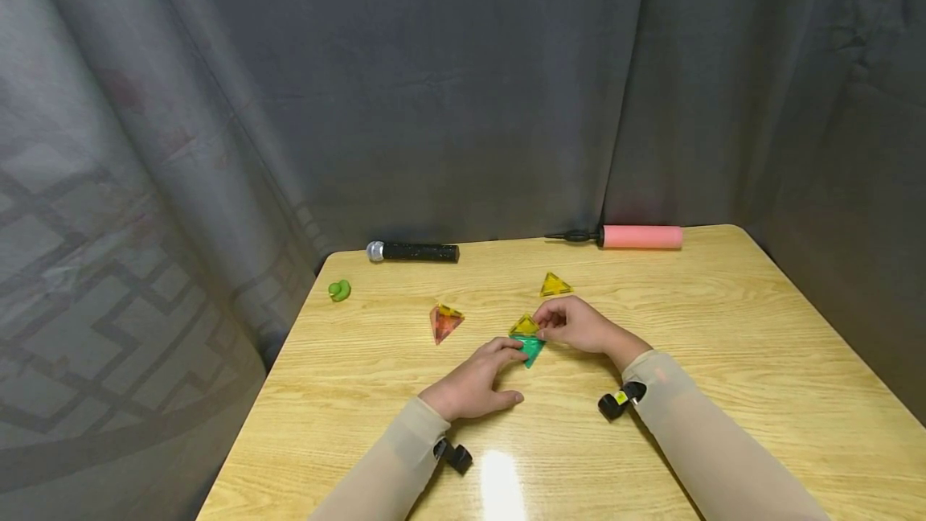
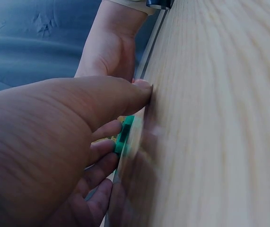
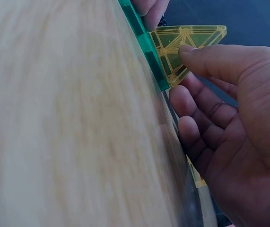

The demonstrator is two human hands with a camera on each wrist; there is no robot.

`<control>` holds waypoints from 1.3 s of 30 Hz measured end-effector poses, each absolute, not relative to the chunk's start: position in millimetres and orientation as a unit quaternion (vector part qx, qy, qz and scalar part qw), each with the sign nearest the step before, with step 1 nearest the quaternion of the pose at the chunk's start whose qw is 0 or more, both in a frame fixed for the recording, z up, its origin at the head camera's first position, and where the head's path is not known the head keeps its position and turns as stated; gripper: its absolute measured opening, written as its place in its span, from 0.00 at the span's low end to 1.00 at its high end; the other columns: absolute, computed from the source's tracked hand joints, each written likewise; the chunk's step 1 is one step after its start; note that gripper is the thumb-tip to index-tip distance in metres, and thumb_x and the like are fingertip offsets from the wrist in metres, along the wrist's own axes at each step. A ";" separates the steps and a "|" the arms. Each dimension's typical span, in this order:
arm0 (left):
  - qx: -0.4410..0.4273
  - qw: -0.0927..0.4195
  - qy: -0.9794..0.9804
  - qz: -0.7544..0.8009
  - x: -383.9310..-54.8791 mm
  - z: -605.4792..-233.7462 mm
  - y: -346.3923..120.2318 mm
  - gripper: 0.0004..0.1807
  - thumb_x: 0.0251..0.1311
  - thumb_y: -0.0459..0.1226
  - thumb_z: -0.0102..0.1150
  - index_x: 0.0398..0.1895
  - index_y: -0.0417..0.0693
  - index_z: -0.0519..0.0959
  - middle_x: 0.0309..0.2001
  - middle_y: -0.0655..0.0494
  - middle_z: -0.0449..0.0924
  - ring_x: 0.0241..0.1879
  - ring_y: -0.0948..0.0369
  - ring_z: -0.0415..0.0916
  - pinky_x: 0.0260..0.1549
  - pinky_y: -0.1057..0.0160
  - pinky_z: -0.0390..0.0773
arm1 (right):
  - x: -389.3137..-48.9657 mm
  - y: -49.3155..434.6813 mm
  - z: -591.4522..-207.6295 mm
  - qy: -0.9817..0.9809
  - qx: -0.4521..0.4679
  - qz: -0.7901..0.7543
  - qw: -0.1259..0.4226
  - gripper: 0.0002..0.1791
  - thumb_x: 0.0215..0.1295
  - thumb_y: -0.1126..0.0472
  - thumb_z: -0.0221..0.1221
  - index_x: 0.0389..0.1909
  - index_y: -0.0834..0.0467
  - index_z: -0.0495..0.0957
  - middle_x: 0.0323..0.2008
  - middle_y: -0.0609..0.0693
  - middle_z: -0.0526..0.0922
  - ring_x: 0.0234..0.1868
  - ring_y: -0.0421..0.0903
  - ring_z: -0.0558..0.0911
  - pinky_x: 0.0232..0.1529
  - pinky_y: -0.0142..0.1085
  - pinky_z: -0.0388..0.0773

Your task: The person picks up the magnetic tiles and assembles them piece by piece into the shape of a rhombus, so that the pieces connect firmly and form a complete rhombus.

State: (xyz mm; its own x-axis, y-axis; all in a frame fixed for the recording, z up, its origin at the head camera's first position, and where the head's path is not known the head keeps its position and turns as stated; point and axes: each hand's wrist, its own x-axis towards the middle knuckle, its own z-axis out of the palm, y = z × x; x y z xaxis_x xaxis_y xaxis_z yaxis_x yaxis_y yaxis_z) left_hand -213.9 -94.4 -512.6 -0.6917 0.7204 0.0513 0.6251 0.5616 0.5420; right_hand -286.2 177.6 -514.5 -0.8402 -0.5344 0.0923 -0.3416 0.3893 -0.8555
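Left hand (image 1: 477, 380): fingers reaching out, thumb spread apart from them, fingertips touching a green triangle (image 1: 531, 352).
Right hand (image 1: 577, 326): thumb and finger pinching a yellow triangle (image 1: 524, 326), its remaining fingers bent; this piece is tilted up, its lower edge meeting the green triangle's far edge.
Green triangle: at the middle of the counter (image 1: 738, 344), 1 corner toward the near edge.
Second yellow triangle (image 1: 556, 285): 1, beyond the right hand, toward the far edge, apart from the others.
Red triangular piece (image 1: 444, 325): 1, with a yellow part at its far side, set toward the left edge from the green triangle; whether the 2 parts are joined cannot be told.
Green toy (image 1: 339, 290): 1, rounded, just beside the left edge, near the far left corner.
Microphone (image 1: 415, 252): 1, black, silver head, lying along the far edge toward the far left corner.
Pump (image 1: 640, 236): 1, pink, black nozzle, along the far edge, toward the far right corner.
Curtain (image 1: 448, 103): grey, behind the far edge.
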 end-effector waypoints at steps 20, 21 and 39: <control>0.374 0.092 0.880 0.277 -214.2 -510.5 -95.0 0.33 0.69 0.45 0.69 0.75 0.51 0.72 0.76 0.59 0.62 0.75 0.58 0.61 0.72 0.54 0.67 | -292.2 190.6 -502.5 0.851 -0.237 -0.466 0.056 0.11 0.75 0.58 0.65 0.51 0.58 0.87 0.40 0.48 0.85 0.40 0.47 0.80 0.42 0.37 0.78; 0.375 0.092 0.880 0.277 -214.4 -510.8 -95.0 0.33 0.69 0.45 0.69 0.74 0.52 0.72 0.76 0.59 0.62 0.75 0.58 0.61 0.72 0.55 0.67 | -293.1 191.9 -501.8 0.853 -0.232 -0.465 0.053 0.11 0.75 0.58 0.65 0.51 0.59 0.87 0.40 0.48 0.85 0.40 0.47 0.80 0.42 0.38 0.78; 0.374 0.080 0.880 0.282 -215.1 -513.2 -95.7 0.30 0.69 0.45 0.69 0.72 0.52 0.74 0.74 0.60 0.65 0.74 0.60 0.62 0.71 0.57 0.68 | -314.6 214.1 -485.1 0.879 -0.164 -0.447 0.006 0.10 0.72 0.61 0.66 0.50 0.61 0.86 0.44 0.51 0.85 0.42 0.51 0.79 0.40 0.43 0.79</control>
State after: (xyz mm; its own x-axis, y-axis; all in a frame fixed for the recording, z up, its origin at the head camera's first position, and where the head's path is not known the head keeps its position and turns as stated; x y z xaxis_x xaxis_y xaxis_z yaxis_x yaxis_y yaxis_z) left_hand -215.1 -95.7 -513.2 -0.7072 0.7035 0.0706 0.6139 0.5613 0.5551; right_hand -314.6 214.1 -485.1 -0.9463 -0.2938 0.1351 -0.2823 0.5471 -0.7880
